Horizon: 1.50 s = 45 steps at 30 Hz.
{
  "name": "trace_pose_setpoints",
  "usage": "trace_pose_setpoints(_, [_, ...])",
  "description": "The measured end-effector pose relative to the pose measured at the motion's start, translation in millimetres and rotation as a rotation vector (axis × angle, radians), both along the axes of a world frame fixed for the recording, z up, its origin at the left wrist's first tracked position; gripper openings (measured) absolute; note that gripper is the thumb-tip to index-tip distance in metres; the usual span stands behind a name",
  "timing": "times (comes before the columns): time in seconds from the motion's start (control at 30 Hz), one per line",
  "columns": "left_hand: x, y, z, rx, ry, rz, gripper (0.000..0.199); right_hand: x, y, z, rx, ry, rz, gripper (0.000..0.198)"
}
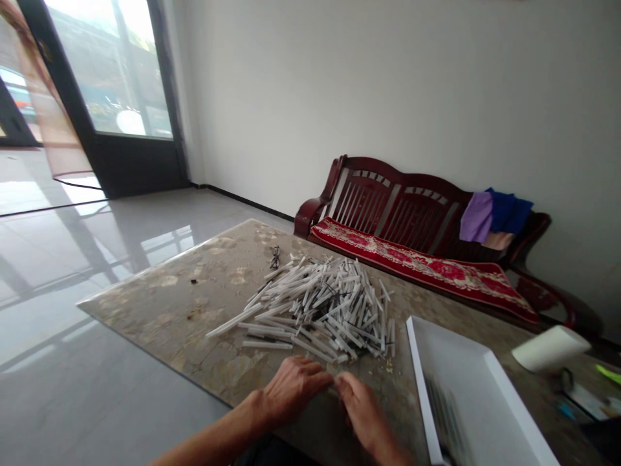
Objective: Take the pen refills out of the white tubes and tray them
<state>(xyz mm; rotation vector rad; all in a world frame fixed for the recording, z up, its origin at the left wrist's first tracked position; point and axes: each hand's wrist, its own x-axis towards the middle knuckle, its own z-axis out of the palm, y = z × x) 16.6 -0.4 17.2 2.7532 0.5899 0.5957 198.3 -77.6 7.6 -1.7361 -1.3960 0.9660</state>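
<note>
My left hand (297, 388) and my right hand (363, 413) meet fingertip to fingertip above the near edge of the table (169, 323). Both have their fingers closed in a pinch; whatever lies between them is too small and blurred to make out. Just beyond the hands spreads a loose pile of thin white sticks or tubes (310, 304), some with dark ends or dark strips among them. To the right of my right hand stands a shallow white tray (480, 395); several thin, dark, blurred strips (444, 414) lie along its left side.
A white roll (550, 348) lies right of the tray, near blurred small items. A small dark tied bundle (275, 257) sits behind the pile. Past the table is a wooden bench (402, 200) with a red patterned cushion (417, 259) and cloths (504, 213) over its back.
</note>
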Motion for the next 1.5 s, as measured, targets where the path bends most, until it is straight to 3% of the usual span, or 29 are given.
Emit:
trace_pose_setpoints(0.1, [2.2, 8.7, 3.9, -0.127, -0.094, 0.098, 0.022, 3.9, -2.4, -0.9, 0.103, -0.113, -0.009, 0.037])
trace_pose_setpoints(0.17, [5.6, 25.4, 10.3, -0.205, -0.124, 0.279, 0.024, 6.5, -3.1, -5.6, 0.07, -0.11, -0.074, 0.039])
trace_pose_setpoints(0.23, [12.7, 47.8, 16.9, -0.195, -0.021, 0.396, 0.025, 9.2, -3.3, -11.9, 0.035, -0.077, -0.154, 0.041])
trace_pose_setpoints(0.37, [35.8, 86.7, 21.1, -0.186, 0.123, 0.344, 0.017, 12.6, -4.4, -22.1, 0.047, -0.026, -0.266, 0.038])
trace_pose_setpoints(0.5, [52.4, 98.5, 15.1, -0.228, 0.155, 0.316, 0.019, 12.0, -8.3, -26.6, 0.057, 0.038, -0.331, 0.039])
trace_pose_setpoints(0.7, [52.0, 99.3, 15.5, -0.447, 0.026, 0.341, 0.016, 8.7, -11.4, -25.9, 0.139, 0.083, -0.341, 0.047])
trace_pose_setpoints(0.9, [39.1, 90.1, 20.1, -0.834, -0.37, 0.391, 0.007, 5.6, -14.8, -21.8, 0.2, 0.029, -0.379, 0.057])
trace_pose_setpoints(1.07, [28.6, 49.3, 6.1, -1.265, -0.742, 0.433, 0.04, 1.1, -20.5, -6.7, 0.373, -0.146, -0.338, 0.046])
trace_pose_setpoints(1.2, [21.8, 28.7, 0.6, -1.505, -0.935, 0.445, 0.044, -0.9, -23.1, 5.2, 0.389, -0.28, -0.263, 0.04])
trace_pose_setpoints(1.5, [11.2, 24.3, 9.8, -1.712, -1.067, 0.399, 0.047, 2.8, -26.8, 14.1, 0.394, -0.403, -0.207, 0.04])
